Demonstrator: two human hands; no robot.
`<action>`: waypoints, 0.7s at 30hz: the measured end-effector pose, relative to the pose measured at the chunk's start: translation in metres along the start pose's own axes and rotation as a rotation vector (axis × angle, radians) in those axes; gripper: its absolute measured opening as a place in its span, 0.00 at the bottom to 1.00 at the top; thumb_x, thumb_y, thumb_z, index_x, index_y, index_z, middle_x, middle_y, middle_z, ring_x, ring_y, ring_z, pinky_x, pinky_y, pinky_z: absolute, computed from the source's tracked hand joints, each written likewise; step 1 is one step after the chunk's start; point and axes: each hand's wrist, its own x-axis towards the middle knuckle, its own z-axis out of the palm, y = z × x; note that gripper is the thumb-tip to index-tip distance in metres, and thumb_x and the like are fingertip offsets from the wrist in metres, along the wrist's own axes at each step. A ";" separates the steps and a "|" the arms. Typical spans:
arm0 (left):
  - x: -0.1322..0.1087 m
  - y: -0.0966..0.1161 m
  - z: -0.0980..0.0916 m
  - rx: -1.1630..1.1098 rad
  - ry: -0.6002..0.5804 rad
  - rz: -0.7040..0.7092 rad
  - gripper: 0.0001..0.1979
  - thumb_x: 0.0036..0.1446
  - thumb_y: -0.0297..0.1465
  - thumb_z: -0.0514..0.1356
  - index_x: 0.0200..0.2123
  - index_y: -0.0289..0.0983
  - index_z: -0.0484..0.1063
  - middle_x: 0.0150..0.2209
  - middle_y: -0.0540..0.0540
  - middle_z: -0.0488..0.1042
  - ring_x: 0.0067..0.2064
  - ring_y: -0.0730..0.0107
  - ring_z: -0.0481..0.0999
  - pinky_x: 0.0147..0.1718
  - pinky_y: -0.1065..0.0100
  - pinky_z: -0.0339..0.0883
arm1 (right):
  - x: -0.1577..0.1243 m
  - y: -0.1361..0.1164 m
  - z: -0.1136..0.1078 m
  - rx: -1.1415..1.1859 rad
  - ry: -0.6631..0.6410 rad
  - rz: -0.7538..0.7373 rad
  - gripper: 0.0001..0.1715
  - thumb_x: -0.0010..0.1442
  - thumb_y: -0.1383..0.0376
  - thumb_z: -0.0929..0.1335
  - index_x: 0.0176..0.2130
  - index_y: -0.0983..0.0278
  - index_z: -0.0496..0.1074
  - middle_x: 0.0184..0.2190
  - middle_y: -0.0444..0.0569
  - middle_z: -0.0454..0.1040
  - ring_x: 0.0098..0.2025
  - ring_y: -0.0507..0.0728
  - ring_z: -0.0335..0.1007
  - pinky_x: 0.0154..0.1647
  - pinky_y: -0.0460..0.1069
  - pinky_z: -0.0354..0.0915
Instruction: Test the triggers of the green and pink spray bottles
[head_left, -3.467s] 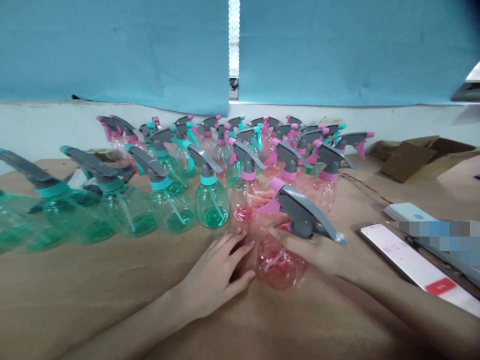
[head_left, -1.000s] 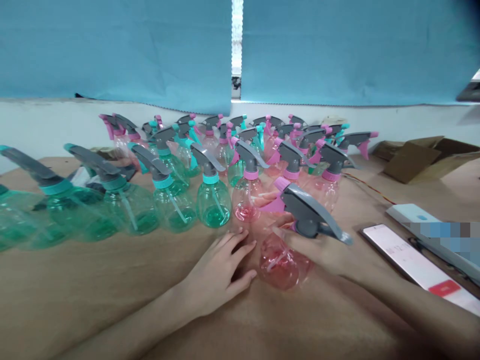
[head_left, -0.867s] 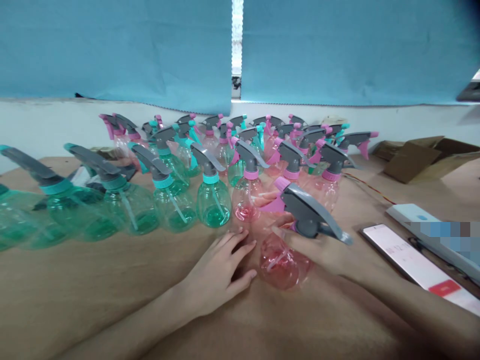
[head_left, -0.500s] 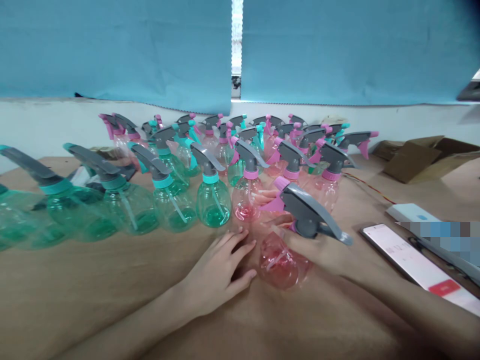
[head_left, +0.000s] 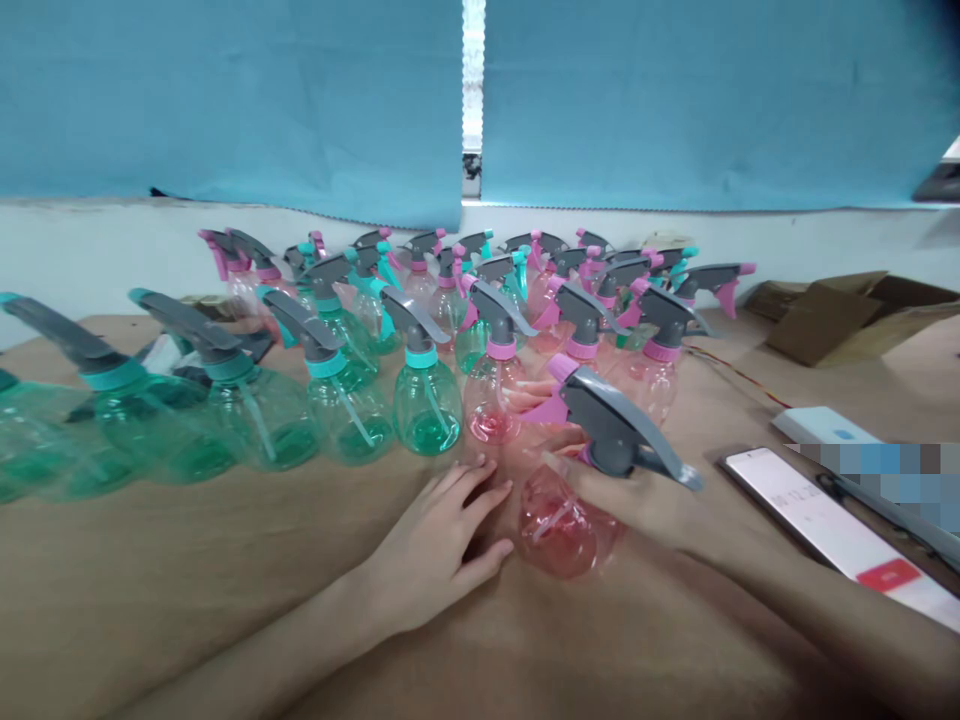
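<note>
My right hand [head_left: 600,485] is wrapped round the neck of a pink spray bottle [head_left: 562,530] with a grey and pink trigger head. The bottle leans a little on the table, its nozzle pointing away to the upper left. Some of the fingers of this hand show behind the trigger; the rest are hidden by the bottle. Beside it, my left hand [head_left: 446,530] lies flat on the tabletop, fingers spread and holding nothing. Just beyond my fingertips stand a green spray bottle [head_left: 427,405] and another pink spray bottle [head_left: 491,400], both upright.
A row of green spray bottles [head_left: 262,420] stretches to the left, with several more pink and green ones behind. On the right lie a phone [head_left: 787,510] showing a timer, a white box [head_left: 825,424] and an open cardboard box [head_left: 840,320]. Blue curtains [head_left: 225,100] hang behind.
Both hands and the bottles keep practically the same positions. The digits on the phone's timer have advanced.
</note>
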 end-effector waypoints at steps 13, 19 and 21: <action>0.000 0.000 0.001 -0.006 0.011 0.008 0.25 0.63 0.39 0.55 0.60 0.35 0.63 0.63 0.37 0.59 0.63 0.51 0.56 0.59 0.49 0.54 | -0.001 -0.002 0.001 0.012 0.062 -0.001 0.09 0.48 0.57 0.64 0.29 0.58 0.69 0.16 0.43 0.70 0.18 0.55 0.66 0.17 0.48 0.65; -0.001 -0.002 0.002 -0.013 0.021 0.014 0.25 0.63 0.39 0.55 0.60 0.36 0.63 0.63 0.37 0.59 0.63 0.51 0.56 0.59 0.48 0.54 | 0.001 -0.003 0.001 -0.021 0.050 0.004 0.08 0.48 0.58 0.63 0.26 0.58 0.69 0.19 0.46 0.74 0.20 0.56 0.71 0.18 0.50 0.68; -0.001 -0.002 0.003 -0.014 0.024 0.015 0.25 0.63 0.39 0.55 0.60 0.35 0.63 0.63 0.37 0.59 0.63 0.51 0.56 0.59 0.49 0.54 | 0.002 -0.006 -0.001 -0.013 0.044 -0.004 0.07 0.47 0.60 0.63 0.25 0.59 0.69 0.19 0.45 0.74 0.21 0.56 0.72 0.21 0.50 0.70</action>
